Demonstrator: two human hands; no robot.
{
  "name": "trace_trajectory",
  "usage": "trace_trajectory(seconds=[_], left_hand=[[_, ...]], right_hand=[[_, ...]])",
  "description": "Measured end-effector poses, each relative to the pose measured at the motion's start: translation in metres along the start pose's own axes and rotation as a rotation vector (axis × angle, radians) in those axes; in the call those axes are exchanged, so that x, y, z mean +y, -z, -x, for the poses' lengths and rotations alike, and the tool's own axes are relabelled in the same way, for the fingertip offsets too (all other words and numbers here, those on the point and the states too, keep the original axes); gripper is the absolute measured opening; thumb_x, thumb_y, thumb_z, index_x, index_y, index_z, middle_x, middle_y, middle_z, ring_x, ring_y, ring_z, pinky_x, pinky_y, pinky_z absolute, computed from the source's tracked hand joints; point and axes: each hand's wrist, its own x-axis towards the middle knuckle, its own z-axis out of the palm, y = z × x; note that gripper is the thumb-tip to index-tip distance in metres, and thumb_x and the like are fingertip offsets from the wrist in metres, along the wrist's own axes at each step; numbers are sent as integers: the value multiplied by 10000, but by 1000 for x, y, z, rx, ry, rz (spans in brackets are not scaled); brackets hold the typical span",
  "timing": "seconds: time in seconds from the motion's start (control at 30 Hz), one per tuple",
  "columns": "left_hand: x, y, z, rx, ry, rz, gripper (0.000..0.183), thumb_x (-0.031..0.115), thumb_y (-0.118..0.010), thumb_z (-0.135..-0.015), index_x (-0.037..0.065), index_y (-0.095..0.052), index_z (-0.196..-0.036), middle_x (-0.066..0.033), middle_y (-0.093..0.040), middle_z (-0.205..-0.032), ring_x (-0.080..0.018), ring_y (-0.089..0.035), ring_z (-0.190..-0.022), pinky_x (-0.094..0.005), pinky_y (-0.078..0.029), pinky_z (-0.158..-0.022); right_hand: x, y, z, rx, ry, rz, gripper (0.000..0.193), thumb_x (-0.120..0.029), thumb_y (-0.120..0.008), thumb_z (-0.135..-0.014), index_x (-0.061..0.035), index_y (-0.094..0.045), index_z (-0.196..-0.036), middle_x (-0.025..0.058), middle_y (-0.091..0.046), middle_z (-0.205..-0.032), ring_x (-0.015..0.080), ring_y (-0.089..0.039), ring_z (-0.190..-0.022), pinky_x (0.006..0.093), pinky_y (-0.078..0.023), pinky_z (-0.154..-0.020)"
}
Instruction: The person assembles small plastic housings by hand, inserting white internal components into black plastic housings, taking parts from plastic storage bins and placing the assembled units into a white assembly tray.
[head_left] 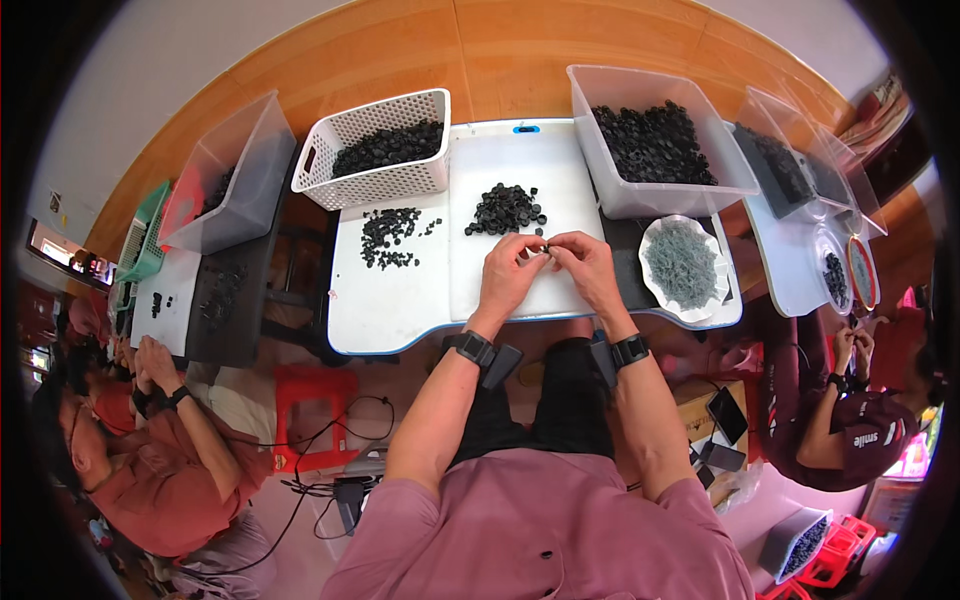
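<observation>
Over the white table (480,285), my left hand (510,272) and my right hand (588,268) meet with fingertips pinched together. Between them is a small black part (546,249), mostly covered by the fingers, so its exact kind is hard to make out. Just beyond the hands lies a pile of small black round cap-like parts (505,208). A looser scatter of smaller black pieces (388,240) spreads to the left. Right of my right hand, a white wavy-rimmed dish (715,300) holds a heap of fine grey-green pieces (682,262).
At the back left stands a white perforated basket (375,188) of black parts. A clear plastic bin (665,200) of black round parts is at the back right. Co-workers sit at both sides, with a person's hands (155,365) at left. A red stool (310,400) and cables lie below.
</observation>
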Motion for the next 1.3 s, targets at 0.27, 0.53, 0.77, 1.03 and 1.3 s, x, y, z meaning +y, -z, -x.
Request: trace_trajectory(seconds=[0.27, 0.53, 0.77, 1.03, 1.3], left_hand=[[-1, -2, 0, 186, 124, 169, 207, 37, -745, -898, 55, -740, -1105, -50, -724, -951, -120, -643, -784, -266, -532, -689], [-17, 63, -17, 234, 153, -202, 206, 21, -695, -916, 50, -749, -1113, -78, -702, -1003, -194, -657, -819, -328, -541, -775], [-28, 74, -36, -17, -59, -512, 312, 104, -707, -911, 69, -708, -1221, -145, -641, -1210, -328, -616, -1121, -424, -508, -973], [-19, 73, -38, -78, 15, -557, 292, 175, -721, -924, 97, -723, -1205, -110, -642, -1214, -319, -604, -1151, -433, -501, -989], [-1, 49, -17, 124, -125, -456, 241, 128, -767, -872, 60, -710, -1096, -100, -717, -1067, -300, -683, -989, -422, -553, -892]], right_hand=[[-1, -2, 1, 214, 10, 194, 168, -105, -754, -906, 3, -780, -1032, 32, -746, -814, 69, -643, -710, 247, -516, -659], [-7, 1, 4, 299, 57, 234, 179, -137, -762, -899, -9, -780, -1023, 36, -718, -752, 65, -612, -661, 255, -493, -627], [-4, -1, 4, 292, 73, 263, 181, -131, -762, -888, -7, -775, -1018, 35, -712, -746, 67, -582, -635, 258, -477, -610], [-9, -1, 7, 292, 84, 305, 181, -131, -764, -880, -8, -776, -1012, 52, -727, -766, 84, -592, -637, 271, -490, -613], [-8, 0, 9, 294, 84, 287, 175, -120, -764, -891, -7, -777, -1024, 14, -700, -751, 55, -573, -643, 247, -465, -601]])
